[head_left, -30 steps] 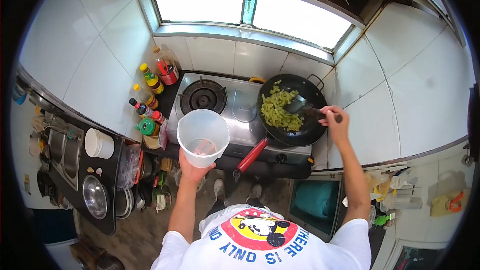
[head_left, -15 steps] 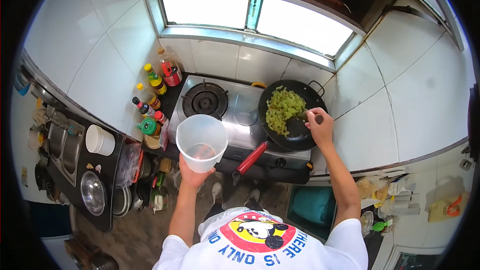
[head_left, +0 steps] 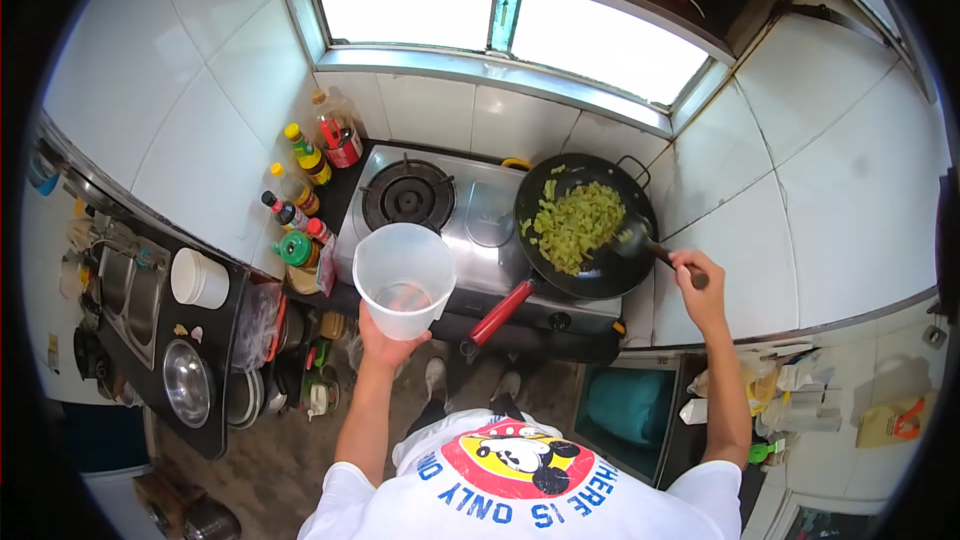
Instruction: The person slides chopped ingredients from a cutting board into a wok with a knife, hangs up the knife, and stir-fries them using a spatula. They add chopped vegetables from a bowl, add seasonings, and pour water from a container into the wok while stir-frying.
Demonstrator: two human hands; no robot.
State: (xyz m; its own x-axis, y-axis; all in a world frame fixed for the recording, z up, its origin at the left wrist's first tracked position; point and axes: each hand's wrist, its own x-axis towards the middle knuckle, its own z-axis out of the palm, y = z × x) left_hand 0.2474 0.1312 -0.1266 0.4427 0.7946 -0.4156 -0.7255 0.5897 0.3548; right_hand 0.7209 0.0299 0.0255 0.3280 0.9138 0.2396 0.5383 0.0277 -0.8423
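Observation:
My left hand (head_left: 391,343) holds a translucent plastic container (head_left: 404,270) from below, in front of the stove's left burner (head_left: 408,196). The container looks empty, and fingers show through its bottom. My right hand (head_left: 698,273) is closed around the dark handle of a spatula (head_left: 662,252). The spatula's head rests in the black wok (head_left: 560,275), at the right edge of the chopped green vegetables (head_left: 580,222). The wok sits on the right burner, its red handle (head_left: 502,313) pointing toward the front left.
Several sauce bottles (head_left: 300,190) stand left of the stove (head_left: 484,180). On the left counter are a white tub (head_left: 199,278), a metal bowl (head_left: 187,383) and a sink (head_left: 128,290). Tiled walls and a window (head_left: 410,10) border the stove. Bags lie on the right.
My right hand has moved with the spatula to the wok's lower right edge. The vegetables are heaped farther right, more spread than half a second ago. My left hand still holds the container.

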